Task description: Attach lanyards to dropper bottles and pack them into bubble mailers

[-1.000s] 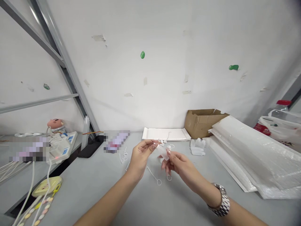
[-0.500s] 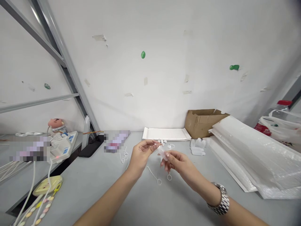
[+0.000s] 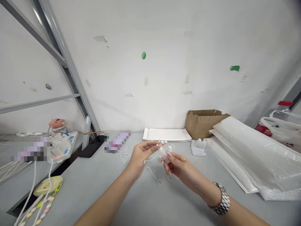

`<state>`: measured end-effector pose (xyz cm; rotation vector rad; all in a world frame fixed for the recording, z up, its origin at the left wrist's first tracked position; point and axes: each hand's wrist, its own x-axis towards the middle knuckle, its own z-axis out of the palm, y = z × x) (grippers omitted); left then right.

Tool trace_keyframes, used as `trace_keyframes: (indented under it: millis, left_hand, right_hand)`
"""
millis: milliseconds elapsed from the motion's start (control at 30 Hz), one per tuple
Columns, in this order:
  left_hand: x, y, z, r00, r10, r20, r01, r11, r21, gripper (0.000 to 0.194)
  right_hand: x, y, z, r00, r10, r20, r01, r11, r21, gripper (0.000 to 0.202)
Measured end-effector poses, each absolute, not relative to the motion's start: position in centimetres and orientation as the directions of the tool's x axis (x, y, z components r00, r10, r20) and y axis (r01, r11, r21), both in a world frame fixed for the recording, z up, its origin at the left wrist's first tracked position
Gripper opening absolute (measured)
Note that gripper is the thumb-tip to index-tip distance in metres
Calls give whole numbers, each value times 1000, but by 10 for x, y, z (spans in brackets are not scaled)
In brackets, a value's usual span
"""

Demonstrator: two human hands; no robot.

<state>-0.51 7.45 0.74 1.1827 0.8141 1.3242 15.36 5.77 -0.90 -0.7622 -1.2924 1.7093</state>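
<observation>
A small translucent plastic bottle (image 3: pixel 164 155) is held at a tilt above the grey table, its neck pointing up and left. My right hand (image 3: pixel 176 164) is closed around its lower body. My left hand (image 3: pixel 141 154) pinches at the neck end, where a thin white plastic strap (image 3: pixel 151 159) trails back toward the palm; the fingertips hide how strap and neck meet. Below the hands lies a white strap with a ring (image 3: pixel 159 182), and another ring (image 3: pixel 169 178) shows partly under my right fingers. Behind the hands are small white caps (image 3: pixel 164 142) and a ringed cap (image 3: pixel 170 147).
Several translucent bottles (image 3: pixel 198 147) lie at the right, before a cardboard box (image 3: pixel 202 124). Bubble-wrap mailers (image 3: pixel 256 157) cover the right side, and a white tray (image 3: pixel 166 134) is against the wall. More straps (image 3: pixel 124 156), a black phone-like object (image 3: pixel 92 147) and a power strip (image 3: pixel 68 146) are leftward.
The bottle and my right hand have shifted slightly right and down. The white strap now shows between my left palm and the bottle.
</observation>
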Motion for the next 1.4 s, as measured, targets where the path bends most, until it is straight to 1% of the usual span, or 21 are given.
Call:
trace_keyframes:
  millis: [33,100,167,233,300,433,533,667,800,933,1133,1400]
  left_hand:
    - [-5,75,7,141,983,118,-340,-64,938,23]
    - [-5,77,5,219,976,8,-458,95,884,34]
    - [-4,77,4,309,950,-54,-533,220,817,39]
    - [-4,77,2,335,940,-63,-572,257,779,36]
    - [-4,77,2,306,950,-54,-599,236,765,31]
    - [-6,80,0,224,974,-18,-625,158,765,22]
    - [-8,82,-3,161,987,-21,-637,121,762,16]
    - [-11,86,-8,101,992,-74,-646,122,753,12]
    - [-11,86,-9,104,989,-102,-654,146,742,10]
    - [-10,85,-9,102,989,-103,-641,145,753,12]
    - [-10,88,-13,82,986,-145,-618,164,769,8]
    - [-9,91,-17,120,979,-167,-601,206,773,9]
  right_hand:
    - [154,59,-9,-378,924,50,-215,-36,-976,39]
    - [156,61,-8,-212,969,124,-109,103,-989,40]
    - [159,64,-8,-97,978,186,-21,184,-983,40]
    - [162,67,-7,-29,975,222,26,223,-975,39]
    - [164,68,-6,11,969,247,52,246,-968,39]
    - [164,67,-5,5,961,276,101,274,-956,36]
    - [161,64,-8,-15,961,275,178,274,-945,34]
    - [158,61,-14,-33,952,305,313,300,-901,31]
    - [157,60,-17,-46,928,371,401,357,-844,29]
    - [157,60,-18,-48,924,379,451,359,-817,29]
    - [157,60,-20,-57,911,409,503,380,-776,31]
    - [157,57,-19,-95,909,405,493,397,-774,27]
